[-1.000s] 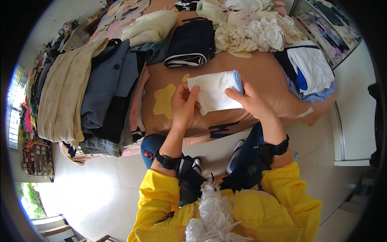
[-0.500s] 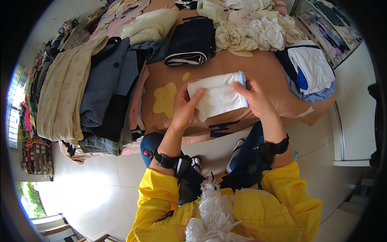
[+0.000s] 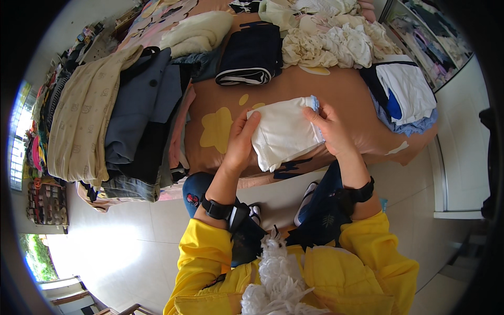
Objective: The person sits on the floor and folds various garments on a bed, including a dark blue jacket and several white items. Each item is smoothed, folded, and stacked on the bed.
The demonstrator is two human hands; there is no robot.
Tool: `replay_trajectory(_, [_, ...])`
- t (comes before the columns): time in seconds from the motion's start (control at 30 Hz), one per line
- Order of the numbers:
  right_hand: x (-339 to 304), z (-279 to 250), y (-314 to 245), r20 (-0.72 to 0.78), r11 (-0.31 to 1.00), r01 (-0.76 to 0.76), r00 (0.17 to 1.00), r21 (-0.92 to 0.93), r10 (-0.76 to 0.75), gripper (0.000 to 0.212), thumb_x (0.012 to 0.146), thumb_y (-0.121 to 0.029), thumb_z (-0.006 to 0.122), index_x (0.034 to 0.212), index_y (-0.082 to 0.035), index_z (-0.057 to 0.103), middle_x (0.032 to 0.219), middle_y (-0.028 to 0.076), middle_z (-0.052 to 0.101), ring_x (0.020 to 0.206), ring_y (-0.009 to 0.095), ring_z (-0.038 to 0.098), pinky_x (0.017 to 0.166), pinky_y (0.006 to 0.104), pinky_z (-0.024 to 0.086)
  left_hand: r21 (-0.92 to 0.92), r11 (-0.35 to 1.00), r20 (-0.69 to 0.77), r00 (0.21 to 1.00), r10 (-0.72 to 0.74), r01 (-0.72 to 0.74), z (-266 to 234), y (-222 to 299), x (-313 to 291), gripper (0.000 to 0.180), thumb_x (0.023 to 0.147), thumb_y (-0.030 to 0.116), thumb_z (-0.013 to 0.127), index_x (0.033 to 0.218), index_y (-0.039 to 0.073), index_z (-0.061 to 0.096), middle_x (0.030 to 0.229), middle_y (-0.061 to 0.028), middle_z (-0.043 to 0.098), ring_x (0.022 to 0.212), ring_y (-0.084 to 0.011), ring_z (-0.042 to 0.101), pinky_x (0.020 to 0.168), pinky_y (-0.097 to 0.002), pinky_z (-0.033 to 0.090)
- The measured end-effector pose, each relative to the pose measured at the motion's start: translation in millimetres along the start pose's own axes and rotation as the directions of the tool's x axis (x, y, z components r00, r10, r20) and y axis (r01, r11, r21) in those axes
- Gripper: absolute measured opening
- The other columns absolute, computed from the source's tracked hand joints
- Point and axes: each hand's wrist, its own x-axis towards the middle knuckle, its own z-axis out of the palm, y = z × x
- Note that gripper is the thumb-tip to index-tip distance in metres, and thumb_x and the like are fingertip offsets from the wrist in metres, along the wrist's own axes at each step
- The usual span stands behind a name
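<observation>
A folded white cloth garment [image 3: 286, 134] with light blue trim along its right end is held up in front of me, over the near edge of the bed. My right hand [image 3: 333, 128] grips it by the trimmed end, thumb on top and fingers underneath. At the opposite end, my left hand [image 3: 242, 137] has its thumb along the garment's left edge, the other fingers mostly hidden behind. The lower left corner of the cloth hangs loose and slightly fanned. Which kind of garment it is, I cannot tell.
A bed with a brown patterned sheet [image 3: 294, 97] lies ahead. Tall stacked clothes [image 3: 89, 115] stand left; a folded navy garment [image 3: 249, 55] and crumpled cream clothes [image 3: 325, 44] lie farther back. Folded white and blue clothes [image 3: 404, 89] sit right, beside a white cabinet door [image 3: 462, 147].
The garment has shifted slightly right and tipped, its lower left corner dropping. My left thumb has slid from its top face to its left edge. The right hand keeps its grip.
</observation>
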Motion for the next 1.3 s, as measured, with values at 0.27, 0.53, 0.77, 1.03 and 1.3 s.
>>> replay_trajectory(0.27, [7.8, -5.2, 13.4, -0.21, 0.989, 0.053, 0.977, 0.139, -0.022, 0.023, 0.094, -0.022, 0.066, 0.11, -0.007, 0.061, 0.095, -0.004, 0.059, 0.086, 0.006, 0.054, 0.077, 0.0228, 0.045, -0.015, 0.986, -0.048, 0.985, -0.168, 0.167, 9.0, 3.0, -2.7, 0.041, 0.099, 0.022, 0.054, 0.132, 0.005, 0.037, 0.122, -0.0124, 0.055, 0.099, -0.0169, 0.061, 0.082, -0.0282, 0.053])
replay_trajectory(0.53, [18.8, -17.4, 29.1, -0.373, 0.925, 0.145, 0.885, -0.352, -0.28, 0.028, 0.09, -0.019, 0.067, 0.113, -0.004, 0.06, 0.101, 0.007, 0.061, 0.097, 0.018, 0.058, 0.086, 0.0308, 0.046, 0.242, 0.951, -0.102, 0.979, -0.174, 0.194, -2.4, -1.3, 4.2, 0.031, 0.096, 0.01, 0.054, 0.12, 0.0, 0.038, 0.113, -0.0159, 0.056, 0.093, -0.0235, 0.064, 0.072, -0.0305, 0.061])
replay_trajectory(0.77, [-5.7, 9.1, 3.3, 0.377, 0.401, 0.557, 0.812, -0.728, -0.445, 0.041, 0.076, -0.009, 0.075, 0.113, -0.004, 0.059, 0.117, 0.012, 0.057, 0.108, 0.031, 0.055, 0.094, 0.0368, 0.044, 0.171, 0.953, -0.118, 0.965, -0.233, 0.251, 1.6, 2.4, 1.8, 0.032, 0.092, 0.005, 0.053, 0.121, 0.0, 0.041, 0.115, -0.0149, 0.053, 0.099, -0.023, 0.061, 0.075, -0.0341, 0.06])
replay_trajectory(1.03, [6.1, 36.7, 23.8, 0.22, 0.469, 0.488, 0.828, -0.736, -0.516, 0.028, 0.075, -0.011, 0.074, 0.1, -0.003, 0.064, 0.096, 0.01, 0.064, 0.094, 0.031, 0.059, 0.08, 0.0397, 0.047, 0.318, 0.935, 0.031, 0.984, -0.175, 0.156, 6.1, 7.0, -3.9, 0.043, 0.089, 0.003, 0.053, 0.129, 0.003, 0.037, 0.123, -0.0163, 0.049, 0.103, -0.0229, 0.059, 0.078, -0.0352, 0.059])
replay_trajectory(1.3, [15.2, 25.8, 27.5, -0.062, 0.726, 0.267, 0.918, -0.634, -0.392, 0.01, 0.087, -0.005, 0.065, 0.096, 0.001, 0.066, 0.09, 0.016, 0.066, 0.075, 0.03, 0.064, 0.066, 0.0307, 0.049, 0.457, 0.888, 0.03, 0.996, -0.079, 0.057, 3.1, -6.4, -2.4, 0.046, 0.086, 0.002, 0.064, 0.125, 0.002, 0.041, 0.119, -0.0166, 0.051, 0.097, -0.0192, 0.061, 0.073, -0.0292, 0.056])
